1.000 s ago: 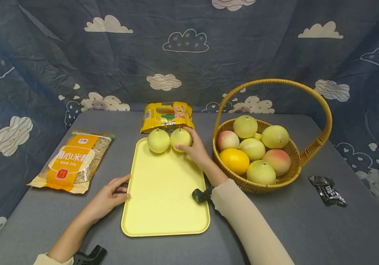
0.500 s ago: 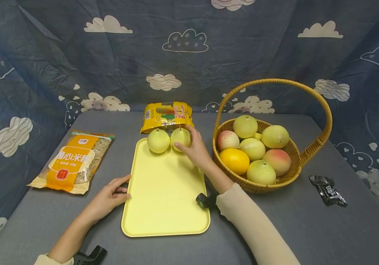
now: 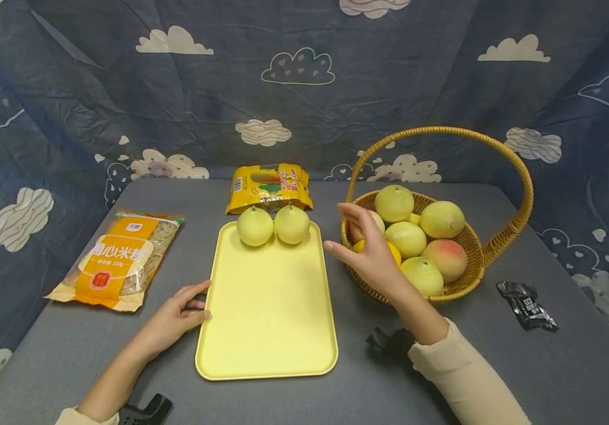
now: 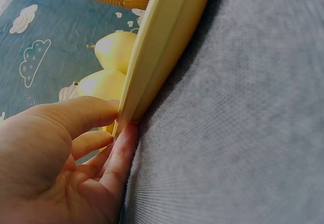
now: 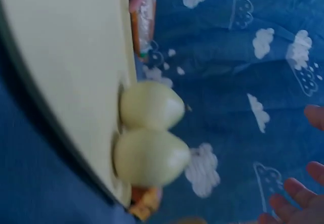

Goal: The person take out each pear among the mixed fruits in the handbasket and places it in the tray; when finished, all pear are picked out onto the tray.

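Two pale green-yellow pears [image 3: 255, 226] sit side by side at the far end of a yellow tray [image 3: 267, 330]. My left hand [image 3: 175, 316] rests at the tray's left edge, thumb and fingertips touching the rim; the left wrist view shows the thumb [image 4: 96, 114] against it. Nothing is held by my right hand [image 3: 375, 254], which is in the air in front of the left side of a wicker basket [image 3: 474, 260], fingers spread apart. It hides part of an orange-yellow fruit [image 3: 391, 252] and a reddish one. In the right wrist view, only fingertips [image 5: 298, 191] show at the right.
More pears, mangoes and a peach [image 3: 445, 260] fill the basket. A yellow snack bag [image 3: 269, 186] lies behind the tray. At left is an orange noodle packet [image 3: 118, 260]. A small black packet [image 3: 528, 307] lies at far right. Cloud-patterned cloth hangs behind.
My right hand has let go of the right-hand pear and moved right, toward the basket. That pear stays on the tray beside the other. My left hand has not moved.
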The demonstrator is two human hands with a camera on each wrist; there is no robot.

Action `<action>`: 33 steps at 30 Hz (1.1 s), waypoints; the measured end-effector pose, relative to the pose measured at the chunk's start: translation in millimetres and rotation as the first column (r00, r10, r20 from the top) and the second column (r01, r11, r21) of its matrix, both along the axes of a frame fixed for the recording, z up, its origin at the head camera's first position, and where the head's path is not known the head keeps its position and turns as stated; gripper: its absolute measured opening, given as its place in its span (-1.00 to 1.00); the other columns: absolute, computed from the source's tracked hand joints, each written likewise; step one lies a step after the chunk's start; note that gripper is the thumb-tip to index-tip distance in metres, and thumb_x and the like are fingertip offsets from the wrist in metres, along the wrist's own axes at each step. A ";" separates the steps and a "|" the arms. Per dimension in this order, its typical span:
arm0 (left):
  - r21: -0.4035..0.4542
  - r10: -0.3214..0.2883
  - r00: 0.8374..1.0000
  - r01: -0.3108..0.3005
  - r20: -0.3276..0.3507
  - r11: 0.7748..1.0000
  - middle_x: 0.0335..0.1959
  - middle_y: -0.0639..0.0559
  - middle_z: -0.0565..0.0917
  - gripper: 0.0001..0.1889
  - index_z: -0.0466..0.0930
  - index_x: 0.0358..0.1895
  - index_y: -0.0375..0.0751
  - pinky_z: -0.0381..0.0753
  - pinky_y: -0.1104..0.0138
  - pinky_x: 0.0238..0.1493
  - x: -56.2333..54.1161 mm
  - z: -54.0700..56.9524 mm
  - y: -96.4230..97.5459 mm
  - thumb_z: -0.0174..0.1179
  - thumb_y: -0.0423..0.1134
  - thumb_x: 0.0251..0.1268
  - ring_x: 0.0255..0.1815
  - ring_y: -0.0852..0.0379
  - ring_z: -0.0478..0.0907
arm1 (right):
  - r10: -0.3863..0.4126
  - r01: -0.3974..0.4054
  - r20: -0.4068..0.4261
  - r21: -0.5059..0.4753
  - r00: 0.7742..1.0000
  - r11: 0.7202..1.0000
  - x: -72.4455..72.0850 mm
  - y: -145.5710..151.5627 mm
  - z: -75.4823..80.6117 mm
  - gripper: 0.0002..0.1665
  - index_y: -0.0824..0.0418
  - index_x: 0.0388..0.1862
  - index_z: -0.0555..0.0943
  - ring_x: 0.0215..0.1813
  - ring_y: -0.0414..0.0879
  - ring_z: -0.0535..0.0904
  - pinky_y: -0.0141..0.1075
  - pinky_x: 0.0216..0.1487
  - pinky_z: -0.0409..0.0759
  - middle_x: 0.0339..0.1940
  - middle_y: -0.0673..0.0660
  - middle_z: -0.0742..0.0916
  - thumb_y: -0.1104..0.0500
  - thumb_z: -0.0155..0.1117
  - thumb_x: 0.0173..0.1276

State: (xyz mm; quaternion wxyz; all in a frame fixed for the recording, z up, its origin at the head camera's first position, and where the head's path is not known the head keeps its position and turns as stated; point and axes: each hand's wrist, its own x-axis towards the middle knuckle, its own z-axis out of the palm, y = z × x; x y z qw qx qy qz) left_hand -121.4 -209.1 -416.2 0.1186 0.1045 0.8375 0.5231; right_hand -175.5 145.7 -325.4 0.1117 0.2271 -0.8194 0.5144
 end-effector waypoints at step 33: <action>0.012 -0.004 1.000 0.004 -0.007 1.000 0.20 -0.25 0.23 -0.33 0.12 0.35 -0.29 0.47 0.39 -0.13 -1.3 -2.4 -0.3 0.18 -0.29 0.18 -0.02 -0.05 0.36 | -0.374 0.379 -0.059 0.140 0.925 0.915 -24.1 145.0 -17.7 -0.15 0.25 0.31 0.20 0.24 0.18 0.16 0.03 0.21 0.12 0.23 0.24 0.30 0.20 0.38 0.07</action>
